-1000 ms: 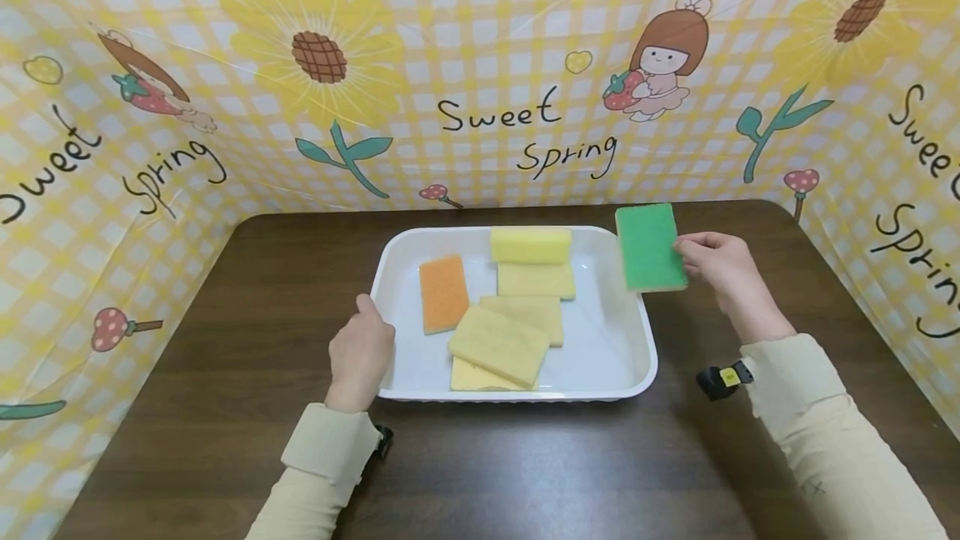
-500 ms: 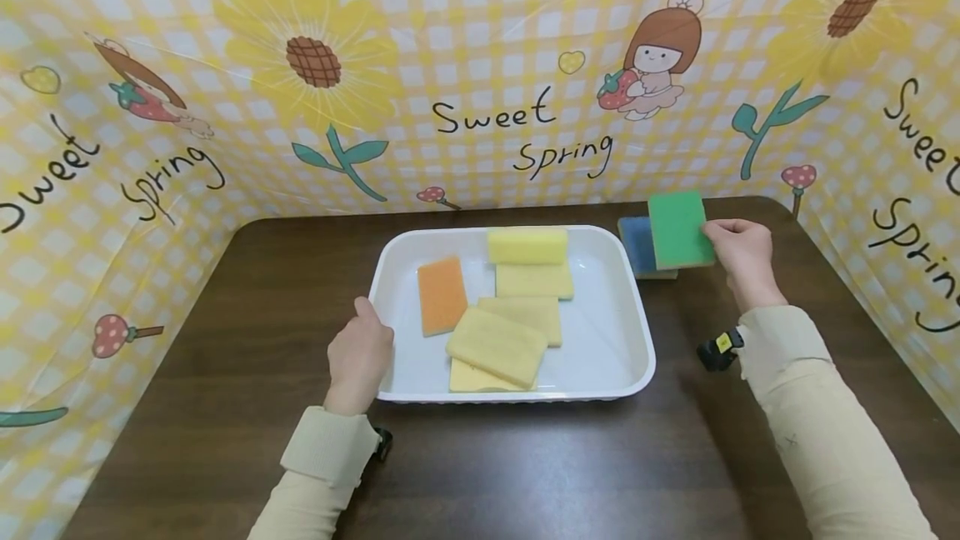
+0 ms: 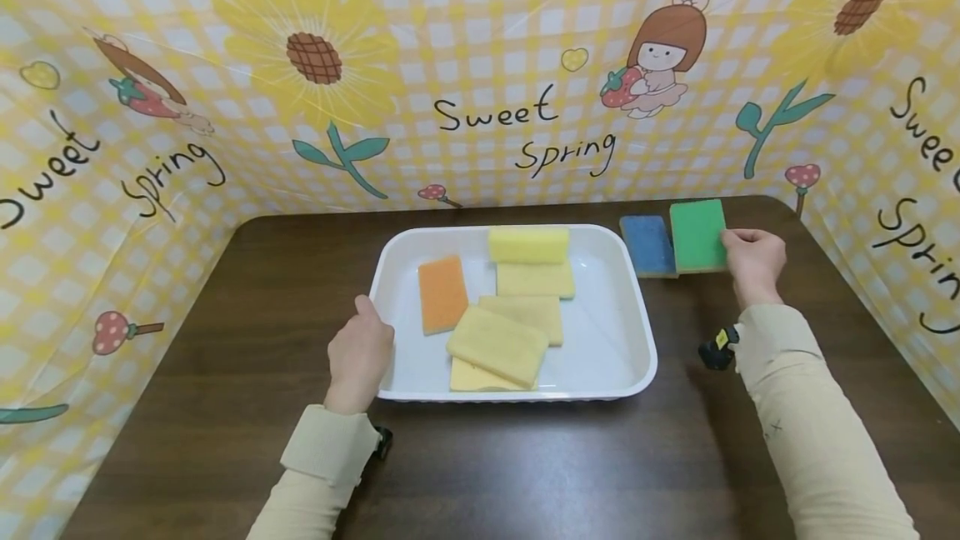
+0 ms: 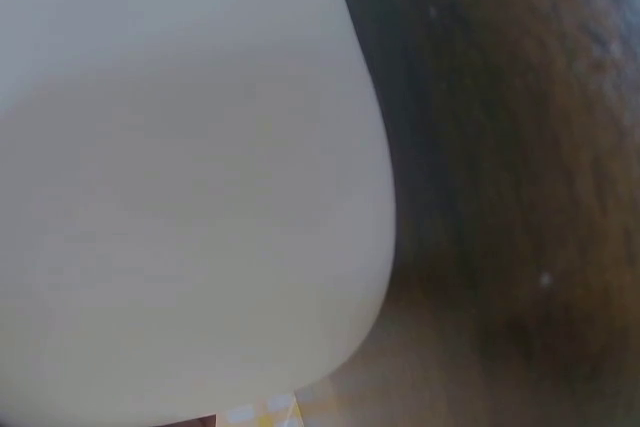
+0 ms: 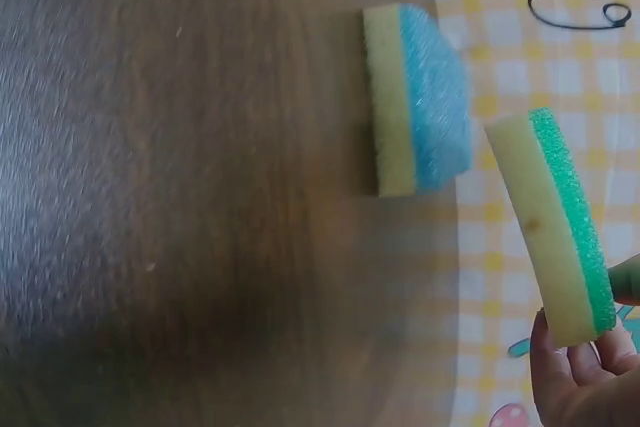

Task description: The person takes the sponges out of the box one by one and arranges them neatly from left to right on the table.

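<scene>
Our right hand pinches the green sponge, now shifted right of the blue sponge, long axis pointing forward; our left hand grips the tray.

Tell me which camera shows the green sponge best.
The right wrist view: it shows the green sponge close up, with both layers visible. The head view shows mainly its green face, beside the blue sponge. The left wrist view doesn't show it.

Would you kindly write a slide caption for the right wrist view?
The right hand pinches a green-and-yellow sponge near a blue-and-yellow sponge on a brown table.
</scene>
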Demonstrator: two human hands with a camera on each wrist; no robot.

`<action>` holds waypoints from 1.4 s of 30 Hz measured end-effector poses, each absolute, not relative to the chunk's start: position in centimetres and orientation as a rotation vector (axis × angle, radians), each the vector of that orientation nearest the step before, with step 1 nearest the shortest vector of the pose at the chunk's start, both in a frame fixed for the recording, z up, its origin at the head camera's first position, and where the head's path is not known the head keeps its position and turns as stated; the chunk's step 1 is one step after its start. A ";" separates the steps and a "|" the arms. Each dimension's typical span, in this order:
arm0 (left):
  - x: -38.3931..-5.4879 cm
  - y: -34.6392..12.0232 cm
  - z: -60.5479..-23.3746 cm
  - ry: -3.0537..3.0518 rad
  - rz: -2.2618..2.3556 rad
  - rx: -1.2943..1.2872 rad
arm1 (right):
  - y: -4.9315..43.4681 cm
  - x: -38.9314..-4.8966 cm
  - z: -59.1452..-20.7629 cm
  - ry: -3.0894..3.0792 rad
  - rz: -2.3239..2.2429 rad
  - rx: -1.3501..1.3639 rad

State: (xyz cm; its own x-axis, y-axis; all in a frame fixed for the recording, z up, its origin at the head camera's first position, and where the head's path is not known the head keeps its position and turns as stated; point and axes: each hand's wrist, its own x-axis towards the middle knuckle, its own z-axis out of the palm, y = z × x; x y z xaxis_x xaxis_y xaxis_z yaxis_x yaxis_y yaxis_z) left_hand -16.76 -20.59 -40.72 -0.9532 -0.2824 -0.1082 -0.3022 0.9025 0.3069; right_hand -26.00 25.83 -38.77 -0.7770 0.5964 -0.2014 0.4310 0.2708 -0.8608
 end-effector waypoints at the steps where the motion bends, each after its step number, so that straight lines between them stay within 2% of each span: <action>1: -16.8 -20.6 -40.7 3.007 0.498 -0.460 | 26.0 -26.0 -38.9 -2.363 1.525 -0.981; 22: -16.6 -20.5 -41.1 3.011 0.497 -0.440 | 27.3 -26.4 -41.5 -2.216 1.577 -1.055; 42: -16.6 -20.7 -40.8 3.038 0.501 -0.438 | 26.5 -27.8 -41.8 -2.165 1.679 -1.127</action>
State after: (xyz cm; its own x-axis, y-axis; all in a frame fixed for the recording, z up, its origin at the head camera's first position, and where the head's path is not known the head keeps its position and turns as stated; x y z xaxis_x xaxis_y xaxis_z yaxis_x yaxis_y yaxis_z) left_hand -16.61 -20.71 -40.84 -0.9599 -0.2700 -0.0761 -0.2801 0.9085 0.3100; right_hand -27.80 26.47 -41.81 -0.6969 0.6525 -0.2977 0.4506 0.0753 -0.8896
